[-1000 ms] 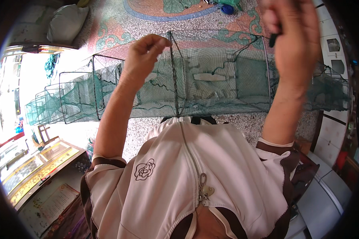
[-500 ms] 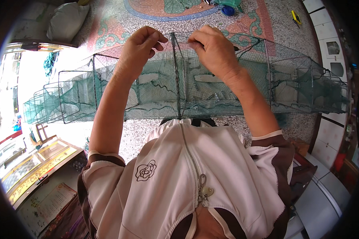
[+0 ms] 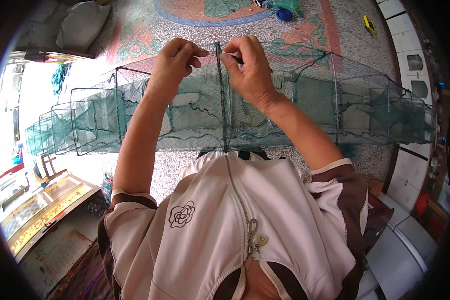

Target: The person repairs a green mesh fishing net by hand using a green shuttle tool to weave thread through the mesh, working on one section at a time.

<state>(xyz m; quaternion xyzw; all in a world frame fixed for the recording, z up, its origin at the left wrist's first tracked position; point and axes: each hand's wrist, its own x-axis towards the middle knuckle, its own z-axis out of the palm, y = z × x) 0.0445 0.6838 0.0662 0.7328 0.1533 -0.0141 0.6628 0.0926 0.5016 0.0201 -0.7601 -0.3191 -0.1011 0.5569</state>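
A long green mesh net trap (image 3: 310, 107) on rectangular dark frames stretches from side to side in front of me. My left hand (image 3: 172, 62) is left of the top of its middle frame (image 3: 222, 100), thumb and forefinger pinched together; anything between them is too fine to make out. Close to the right of that frame's top is my right hand (image 3: 250, 72), its fingers closed around a slim dark object (image 3: 240, 61), mostly hidden, whose kind I cannot tell. The fingertips of both hands face each other across the frame top.
A blue roll (image 3: 284, 15) and a yellow-black tool (image 3: 369, 25) lie on the patterned floor beyond the net. A pale sack (image 3: 82, 27) sits far left. A gold-trimmed cabinet (image 3: 55, 210) stands near left; white cupboards (image 3: 412, 75) line the right.
My right hand has moved left and turned, bringing its fingertips to the middle frame's top. My left hand has barely shifted.
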